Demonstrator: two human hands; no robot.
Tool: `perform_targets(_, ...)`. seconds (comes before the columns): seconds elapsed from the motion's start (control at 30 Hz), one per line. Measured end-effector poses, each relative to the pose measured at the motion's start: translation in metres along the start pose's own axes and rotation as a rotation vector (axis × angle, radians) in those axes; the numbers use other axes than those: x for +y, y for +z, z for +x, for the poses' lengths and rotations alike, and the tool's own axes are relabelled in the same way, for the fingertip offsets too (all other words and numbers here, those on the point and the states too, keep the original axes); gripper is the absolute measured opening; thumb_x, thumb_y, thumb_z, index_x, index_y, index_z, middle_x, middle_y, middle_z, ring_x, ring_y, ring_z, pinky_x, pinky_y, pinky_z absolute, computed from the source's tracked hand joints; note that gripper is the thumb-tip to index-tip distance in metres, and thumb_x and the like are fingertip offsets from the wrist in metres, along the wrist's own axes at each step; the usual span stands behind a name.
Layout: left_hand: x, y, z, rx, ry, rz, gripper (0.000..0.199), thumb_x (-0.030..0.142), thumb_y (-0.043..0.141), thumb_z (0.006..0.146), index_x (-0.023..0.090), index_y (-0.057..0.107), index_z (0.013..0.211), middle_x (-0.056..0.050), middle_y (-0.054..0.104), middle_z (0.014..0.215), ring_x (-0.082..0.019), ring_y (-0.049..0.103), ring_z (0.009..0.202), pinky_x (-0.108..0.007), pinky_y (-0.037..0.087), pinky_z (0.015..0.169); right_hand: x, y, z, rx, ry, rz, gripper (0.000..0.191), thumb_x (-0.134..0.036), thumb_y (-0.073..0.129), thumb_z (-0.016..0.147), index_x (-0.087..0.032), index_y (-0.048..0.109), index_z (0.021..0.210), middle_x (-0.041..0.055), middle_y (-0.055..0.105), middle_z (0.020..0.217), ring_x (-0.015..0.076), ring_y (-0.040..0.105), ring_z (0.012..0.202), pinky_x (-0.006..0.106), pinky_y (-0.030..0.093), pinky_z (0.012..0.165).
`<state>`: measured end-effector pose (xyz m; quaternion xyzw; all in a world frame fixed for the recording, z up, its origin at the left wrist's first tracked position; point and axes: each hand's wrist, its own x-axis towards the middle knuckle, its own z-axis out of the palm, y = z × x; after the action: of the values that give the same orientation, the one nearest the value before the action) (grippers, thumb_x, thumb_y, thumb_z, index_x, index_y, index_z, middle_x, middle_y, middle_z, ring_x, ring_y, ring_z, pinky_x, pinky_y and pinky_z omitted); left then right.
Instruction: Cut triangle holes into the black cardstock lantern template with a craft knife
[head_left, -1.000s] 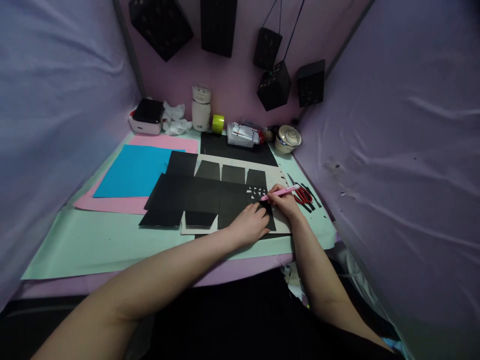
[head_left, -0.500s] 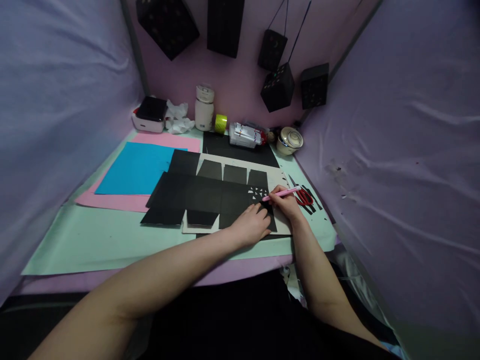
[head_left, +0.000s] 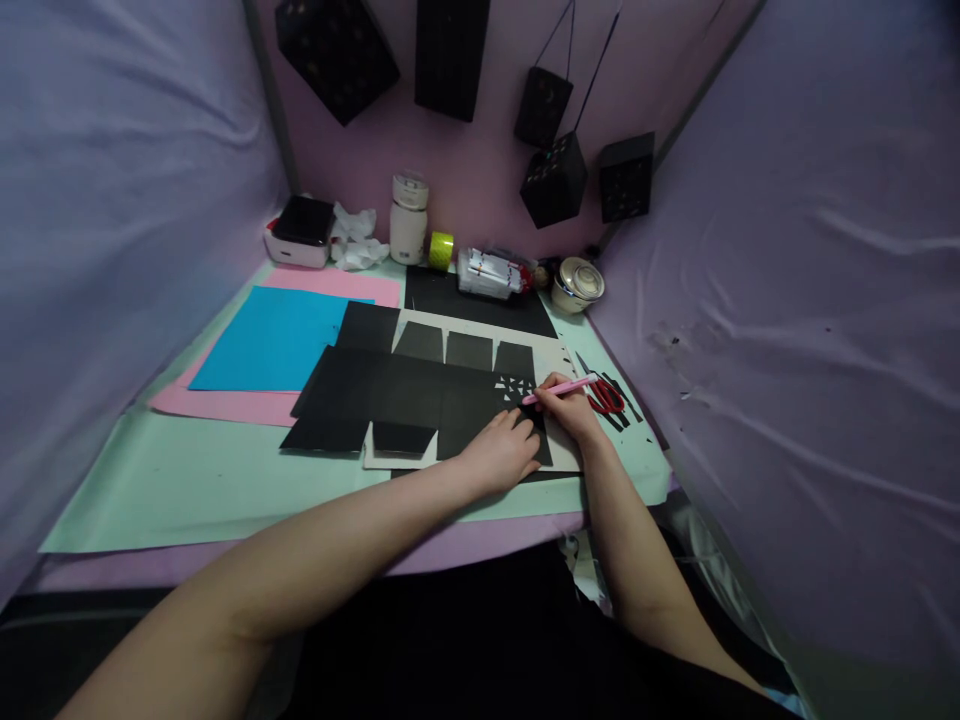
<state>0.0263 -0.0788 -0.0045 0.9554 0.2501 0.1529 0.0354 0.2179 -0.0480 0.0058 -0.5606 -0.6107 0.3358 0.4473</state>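
Mint-green table cover (head_left: 195,480) mid-frame, purple fabric (head_left: 810,300) left and right, pinkish wall (head_left: 465,170) top. Right hand (head_left: 568,408) pinches pink pen-like tool (head_left: 574,385); left hand (head_left: 501,448) on black card (head_left: 405,385), fingers slightly spread.

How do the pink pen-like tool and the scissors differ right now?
Use: the pink pen-like tool is gripped in the right hand; the scissors lie unheld.
Shape: the tool is one slim shaft; the scissors have looped handles.
Colour: the tool is pink with a whitish end; the scissors' handles are red.
Shared: both are right of the left hand.
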Motion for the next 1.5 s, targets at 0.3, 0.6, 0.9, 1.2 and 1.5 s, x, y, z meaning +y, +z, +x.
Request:
perform_targets(0.3, 0.0, -0.001, 0.001, -0.011, -0.001, -0.03, 0.036, 0.04, 0.057, 0.093, 0.011, 0.064, 0.111, -0.015, 0.061, 0.118, -0.034, 0.047, 0.125, -0.048, 0.036, 0.107, -0.002, 0.001, 0.0, -0.011, 0.013, -0.01, 0.023, -0.04, 0.069, 0.078, -0.021, 0.058, 0.072, -0.002, 0.062, 0.059, 0.0126, 0.051, 0.053, 0.027, 0.039, 0.055)
perform_targets(0.6, -0.001, 0.0, 0.001, -0.006, -0.023, -0.01, 0.037, 0.042, 0.056, 0.092, 0.012, 0.065, 0.111, -0.015, 0.058, 0.122, -0.035, 0.045, 0.127, -0.047, 0.037, 0.107, 0.001, 0.004, 0.001, -0.022, 0.01, 0.014, 0.022, -0.039, 0.066, 0.081, -0.021, 0.054, 0.075, -0.0023, 0.061, 0.062, 0.0129, 0.054, 0.057, 0.027, 0.041, 0.058)
perform_targets(0.9, -0.002, -0.001, 0.001, 0.013, -0.005, 0.002, 0.036, 0.041, 0.058, 0.092, 0.012, 0.066, 0.111, -0.017, 0.059, 0.122, -0.035, 0.046, 0.126, -0.047, 0.038, 0.106, 0.0, 0.005, 0.004, -0.012, -0.009, -0.029, 0.024, -0.042, 0.064, 0.08, -0.022, 0.052, 0.075, -0.0022, 0.062, 0.061, 0.0138, 0.054, 0.057, 0.027, 0.041, 0.057)
perform_targets(1.2, -0.001, 0.001, 0.001, 0.03, -0.01, -0.012, 0.034, 0.041, 0.057, 0.092, 0.013, 0.066, 0.109, -0.016, 0.06, 0.12, -0.035, 0.048, 0.124, -0.048, 0.04, 0.105, -0.008, 0.007, 0.002, 0.005, -0.025, -0.035, 0.024, -0.038, 0.064, 0.08, -0.021, 0.051, 0.07, -0.0017, 0.061, 0.058, 0.0132, 0.053, 0.053, 0.028, 0.041, 0.056)
perform_targets(1.5, -0.001, 0.001, 0.0, 0.019, -0.009, -0.008, 0.036, 0.041, 0.056, 0.093, 0.012, 0.066, 0.111, -0.017, 0.06, 0.121, -0.035, 0.048, 0.125, -0.048, 0.039, 0.106, 0.004, 0.007, 0.004, 0.003, 0.017, 0.026, 0.025, -0.04, 0.067, 0.079, -0.022, 0.052, 0.073, -0.0013, 0.062, 0.061, 0.0137, 0.054, 0.055, 0.027, 0.04, 0.055)
